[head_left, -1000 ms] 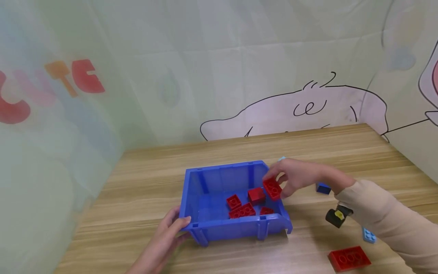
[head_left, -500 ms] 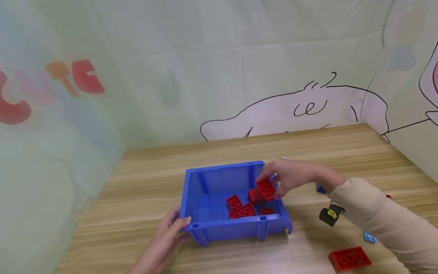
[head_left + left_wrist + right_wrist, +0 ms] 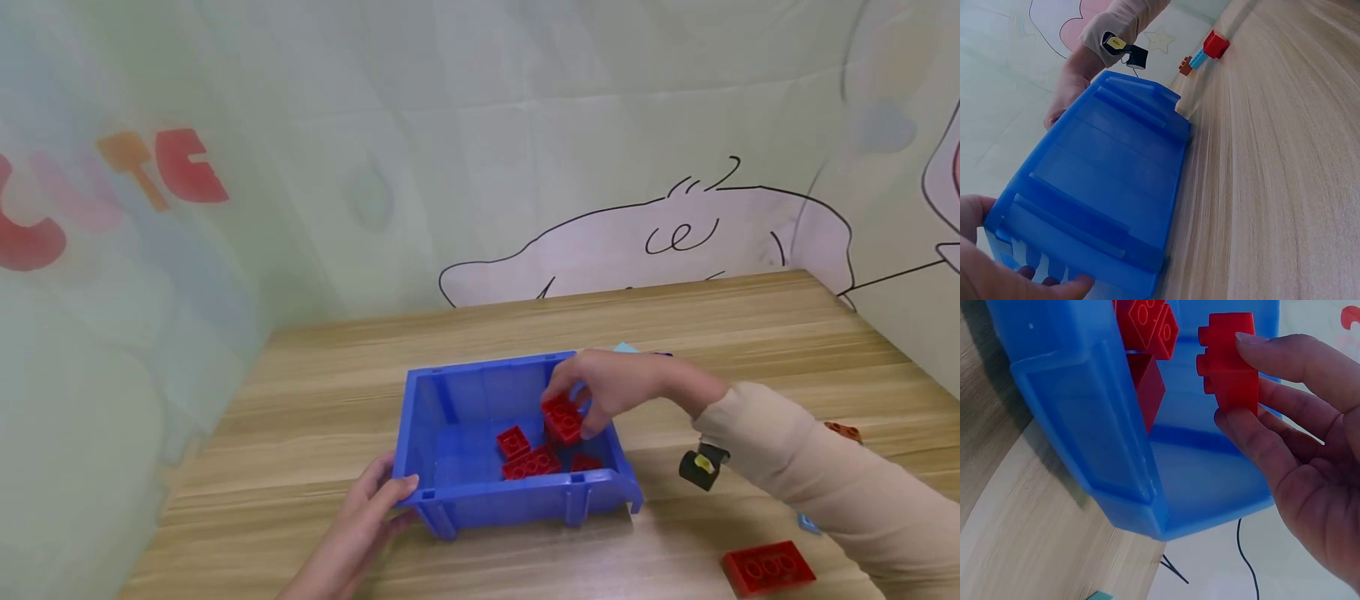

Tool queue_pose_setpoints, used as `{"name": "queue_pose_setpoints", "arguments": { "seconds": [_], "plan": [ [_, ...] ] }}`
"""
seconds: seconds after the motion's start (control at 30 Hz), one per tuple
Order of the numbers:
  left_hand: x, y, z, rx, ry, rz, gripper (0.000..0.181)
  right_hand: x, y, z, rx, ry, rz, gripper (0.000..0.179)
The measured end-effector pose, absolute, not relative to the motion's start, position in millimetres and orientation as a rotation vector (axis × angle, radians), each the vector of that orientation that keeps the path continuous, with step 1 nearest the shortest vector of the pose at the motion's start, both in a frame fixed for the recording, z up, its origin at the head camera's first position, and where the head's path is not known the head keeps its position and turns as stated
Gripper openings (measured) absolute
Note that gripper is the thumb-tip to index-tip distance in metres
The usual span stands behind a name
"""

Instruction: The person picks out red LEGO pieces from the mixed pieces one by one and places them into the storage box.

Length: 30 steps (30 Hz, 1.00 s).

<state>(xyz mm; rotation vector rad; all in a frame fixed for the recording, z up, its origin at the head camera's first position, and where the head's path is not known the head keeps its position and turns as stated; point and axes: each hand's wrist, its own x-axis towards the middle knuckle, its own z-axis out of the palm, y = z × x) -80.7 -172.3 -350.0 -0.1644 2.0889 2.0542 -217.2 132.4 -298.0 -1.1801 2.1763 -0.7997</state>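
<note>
In the head view, the right hand (image 3: 611,385) has carried the red block (image 3: 562,418) farther inward from the bin's (image 3: 506,504) right edge, so it seems well above the inside. In the left wrist view, the left hand's (image 3: 991,278) fingers clamp the bin's end. In the right wrist view, thumb and fingers pinch the block.

The held brick (image 3: 1232,359) is red, the bin (image 3: 502,507) blue, the sleeve (image 3: 817,475) beige, the tabletop (image 3: 330,375) light brown with streaky grain

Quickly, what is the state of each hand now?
Left hand: holding the bin at one corner.
Right hand: pinching a red brick.
</note>
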Motion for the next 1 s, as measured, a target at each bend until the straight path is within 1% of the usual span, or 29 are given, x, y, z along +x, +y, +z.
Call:
{"name": "queue_pose_setpoints", "arguments": {
  "seconds": [0.67,1.0],
  "plan": [
    [-80.9,-173.9,-352.8,-0.152,2.073,2.087,0.057,-223.4,117.6,-303.0,-1.241,2.139,-0.775,0.050],
    [-81.4,-172.7,-352.7,-0.157,2.064,2.098,0.054,-224.4,108.4,-300.8,-1.215,2.122,-0.777,0.051]
  ]
}}
